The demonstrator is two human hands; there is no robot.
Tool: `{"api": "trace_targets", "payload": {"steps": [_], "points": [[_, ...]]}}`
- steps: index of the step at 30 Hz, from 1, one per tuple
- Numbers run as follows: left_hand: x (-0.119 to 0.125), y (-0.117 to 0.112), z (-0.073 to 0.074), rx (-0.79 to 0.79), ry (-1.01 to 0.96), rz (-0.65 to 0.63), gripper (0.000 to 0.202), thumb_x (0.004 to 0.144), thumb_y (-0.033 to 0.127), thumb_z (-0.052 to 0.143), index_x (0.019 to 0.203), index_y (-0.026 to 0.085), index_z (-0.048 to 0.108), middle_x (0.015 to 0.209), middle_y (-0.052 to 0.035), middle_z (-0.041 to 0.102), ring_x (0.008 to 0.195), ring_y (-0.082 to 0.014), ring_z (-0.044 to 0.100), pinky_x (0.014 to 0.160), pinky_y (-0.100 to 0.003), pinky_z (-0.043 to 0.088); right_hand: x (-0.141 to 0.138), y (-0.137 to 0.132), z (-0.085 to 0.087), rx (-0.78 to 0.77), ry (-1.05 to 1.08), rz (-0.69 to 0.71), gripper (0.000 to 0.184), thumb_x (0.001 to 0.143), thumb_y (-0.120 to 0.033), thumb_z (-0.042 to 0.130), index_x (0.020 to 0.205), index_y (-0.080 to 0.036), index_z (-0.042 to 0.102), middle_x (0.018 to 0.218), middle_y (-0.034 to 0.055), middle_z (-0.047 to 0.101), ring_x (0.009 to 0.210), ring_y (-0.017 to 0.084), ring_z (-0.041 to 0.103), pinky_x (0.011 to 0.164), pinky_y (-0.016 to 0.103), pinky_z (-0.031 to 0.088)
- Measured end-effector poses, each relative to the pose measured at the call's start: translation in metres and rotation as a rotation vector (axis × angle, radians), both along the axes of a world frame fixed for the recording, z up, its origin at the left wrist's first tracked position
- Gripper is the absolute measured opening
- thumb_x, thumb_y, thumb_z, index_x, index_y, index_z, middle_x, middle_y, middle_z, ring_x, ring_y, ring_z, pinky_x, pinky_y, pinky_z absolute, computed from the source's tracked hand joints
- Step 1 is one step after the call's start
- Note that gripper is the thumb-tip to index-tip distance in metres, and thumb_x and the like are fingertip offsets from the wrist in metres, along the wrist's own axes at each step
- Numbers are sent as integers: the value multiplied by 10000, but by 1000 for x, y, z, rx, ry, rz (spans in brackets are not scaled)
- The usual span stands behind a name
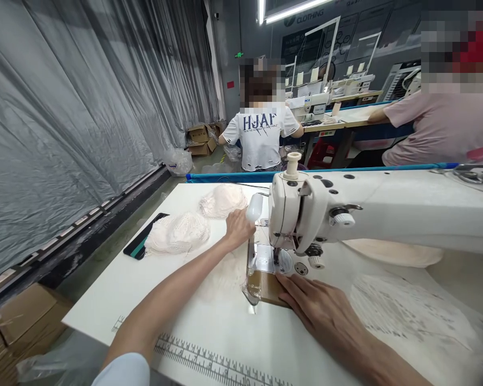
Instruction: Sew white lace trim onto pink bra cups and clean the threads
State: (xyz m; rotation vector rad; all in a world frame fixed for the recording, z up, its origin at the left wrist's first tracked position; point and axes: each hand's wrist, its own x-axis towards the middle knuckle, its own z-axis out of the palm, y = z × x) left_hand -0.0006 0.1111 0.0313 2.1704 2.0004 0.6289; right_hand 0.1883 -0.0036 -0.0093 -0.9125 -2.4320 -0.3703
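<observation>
A white sewing machine (346, 212) stands on a white table (145, 284). My left hand (238, 228) reaches past the needle area, its fingers curled on pale lace fabric (225, 273) behind the machine head. My right hand (314, 305) lies flat with fingers stretched out, pressing the fabric and a brown plate (265, 287) in front of the presser foot. Two pale lace bra cups (177, 233) (223, 201) lie to the left of my left hand.
A dark phone-like slab (139, 244) lies under the near cup. A ruler scale (201, 362) is printed on the table's front. Two people work at benches beyond. Cardboard boxes (20, 321) sit on the floor at left, beside a grey plastic curtain (64, 107).
</observation>
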Motion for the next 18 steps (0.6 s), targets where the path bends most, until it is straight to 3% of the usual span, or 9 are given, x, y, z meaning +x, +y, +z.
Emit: {"api": "trace_targets", "payload": {"steps": [5,8,12,15,18], "points": [[-10,-7,17,56,-102,50,155,788,106,435,808,189,565,748,-18,598,773,-188,562,660,-267,375,-1,-3,-1,10,16,9,295,988,-184,264,1025,-132,551,695,25,630,489,160,560,443,284,355],[-19,-26,30,63,-165,46,135,817,153,434,736,185,538,683,5,574,686,-155,543,604,-242,351,-1,-4,-5,-12,38,27,256,965,-142,306,950,-152,561,705,28,638,480,157,532,441,285,335],[-32,-78,40,13,-235,-56,184,834,209,448,657,179,491,562,42,493,544,-107,471,525,-209,323,-3,-3,-7,-39,95,70,222,964,-149,338,1077,-142,530,805,55,679,525,150,559,457,263,377],[-32,-127,42,-164,-344,-183,207,852,220,425,663,172,493,503,52,432,457,-91,388,468,-204,295,-14,-9,5,-62,186,128,279,986,-196,326,1228,-109,432,831,69,686,568,145,593,460,238,416],[-22,-175,44,-334,-408,-265,212,867,206,399,691,163,511,528,39,457,443,-79,378,428,-191,280,-24,-30,21,-186,263,268,251,1000,-240,301,1136,-134,483,769,40,648,557,119,578,460,214,422]]}}
